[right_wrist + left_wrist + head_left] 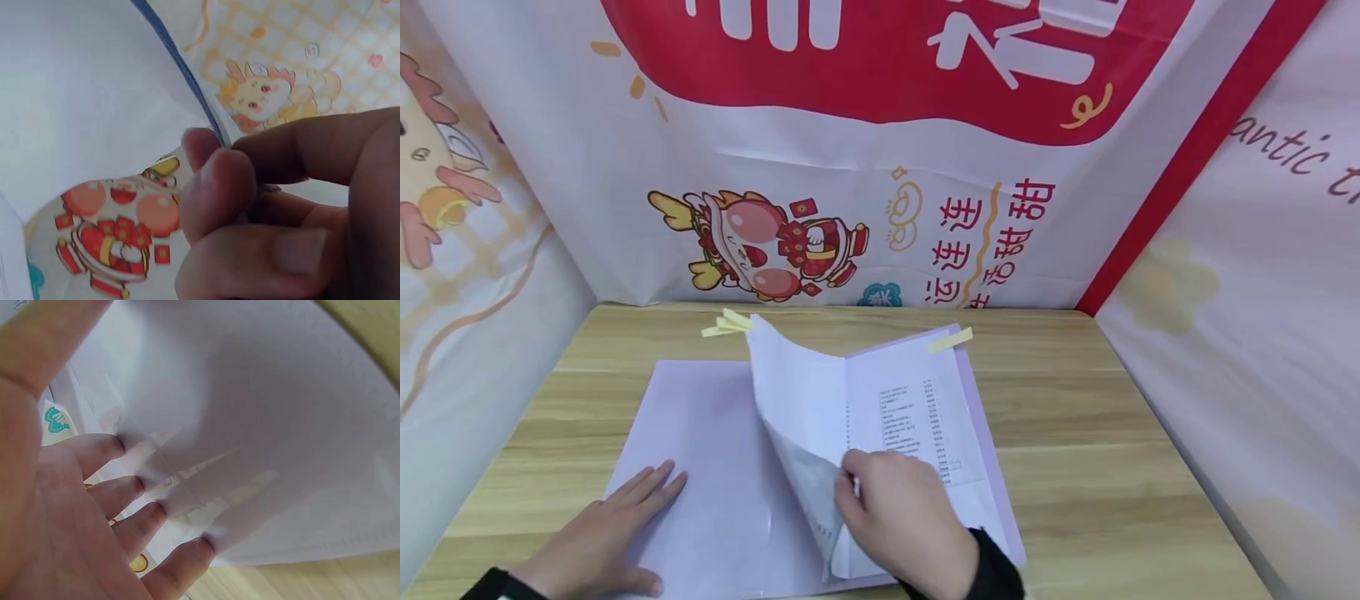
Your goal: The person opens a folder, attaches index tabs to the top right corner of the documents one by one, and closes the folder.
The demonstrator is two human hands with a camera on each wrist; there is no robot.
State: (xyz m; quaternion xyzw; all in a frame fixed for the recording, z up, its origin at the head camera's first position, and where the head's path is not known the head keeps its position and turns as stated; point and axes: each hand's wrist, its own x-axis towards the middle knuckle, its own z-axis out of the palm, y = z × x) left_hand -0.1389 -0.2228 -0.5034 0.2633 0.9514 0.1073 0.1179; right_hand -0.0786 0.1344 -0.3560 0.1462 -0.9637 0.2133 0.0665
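Observation:
A pale purple folder [707, 450] lies spread on the table with a stack of white printed pages [917, 367] on its right half. My right hand [902, 512] pinches the lower edge of some lifted pages [801, 392], which curve up and lean left. Close up in the right wrist view, thumb and fingers grip the page edge [178, 62]. My left hand [606, 533] rests on the folder's left cover, fingers extended; the left wrist view shows its fingertips [195, 549] against the cover's glossy surface. Yellow tabs [727, 322] stick out from the lifted pages' top corner.
Another yellow tab [951, 340] sits at the right page's upper corner. The wooden table [1090, 467] extends around the folder. A printed cloth backdrop [820, 150] rises behind the table, with more printed cloth [1247, 333] along both sides.

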